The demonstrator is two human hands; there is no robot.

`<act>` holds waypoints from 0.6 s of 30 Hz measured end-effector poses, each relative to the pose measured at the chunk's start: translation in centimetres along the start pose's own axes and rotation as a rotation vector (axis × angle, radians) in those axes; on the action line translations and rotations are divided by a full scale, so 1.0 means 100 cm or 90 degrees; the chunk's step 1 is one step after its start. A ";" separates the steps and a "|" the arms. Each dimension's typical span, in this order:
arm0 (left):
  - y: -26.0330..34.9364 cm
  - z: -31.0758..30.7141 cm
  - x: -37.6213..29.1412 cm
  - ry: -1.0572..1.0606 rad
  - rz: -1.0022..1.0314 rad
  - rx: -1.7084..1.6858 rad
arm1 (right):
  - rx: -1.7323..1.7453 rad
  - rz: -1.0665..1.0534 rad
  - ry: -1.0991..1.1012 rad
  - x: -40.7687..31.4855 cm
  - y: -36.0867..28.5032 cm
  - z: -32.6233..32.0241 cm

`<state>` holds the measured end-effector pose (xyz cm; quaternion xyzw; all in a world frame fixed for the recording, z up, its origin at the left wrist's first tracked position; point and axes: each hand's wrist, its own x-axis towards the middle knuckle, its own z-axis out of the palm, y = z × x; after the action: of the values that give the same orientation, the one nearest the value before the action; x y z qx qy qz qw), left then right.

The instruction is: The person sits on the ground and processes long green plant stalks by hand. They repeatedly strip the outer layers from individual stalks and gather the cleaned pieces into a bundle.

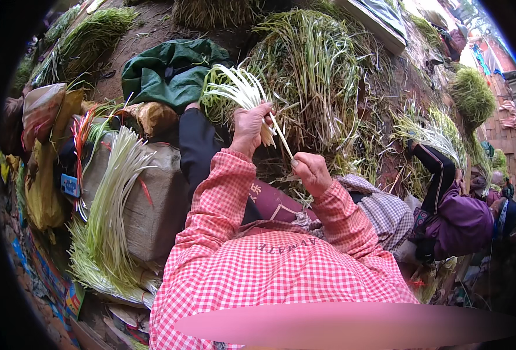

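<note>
In front of my chest, my left hand grips a small bunch of pale white-green vegetable stalks, whose looped ends fan out to the upper left. My right hand pinches the lower end of a single pale stalk that slants down from the bunch. Just beyond both hands lies a large heap of unsorted green stalks with withered brown leaves. Left of me, a long bundle of cleaned stalks drapes over a block wrapped in grey-beige material.
A green cloth covers something near my left leg. Red and white tie strips hang by a blue card-like object. More stalks lie at upper left. At right, a person in purple sits by another pile of stalks.
</note>
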<state>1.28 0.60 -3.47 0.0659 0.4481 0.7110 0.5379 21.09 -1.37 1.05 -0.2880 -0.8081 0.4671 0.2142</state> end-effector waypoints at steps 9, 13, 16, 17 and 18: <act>0.006 -0.004 0.008 0.064 0.041 -0.044 | 0.028 -0.109 -0.052 -0.021 -0.042 -0.006; 0.010 -0.010 0.018 0.128 0.072 -0.052 | 0.043 -0.148 -0.155 -0.043 -0.061 -0.020; 0.010 -0.011 0.023 0.118 0.082 -0.064 | 0.071 -0.107 -0.216 -0.054 -0.048 -0.026; 0.009 -0.011 0.023 0.101 0.080 -0.070 | 0.083 -0.033 -0.190 -0.050 -0.035 -0.024; 0.007 -0.011 0.022 0.102 0.065 -0.063 | -0.075 0.025 -0.145 -0.042 -0.019 -0.018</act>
<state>-0.77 1.81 -4.46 0.0048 0.4502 0.7617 0.4659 24.81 -3.74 3.23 -0.2612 -0.8474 0.4525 0.0943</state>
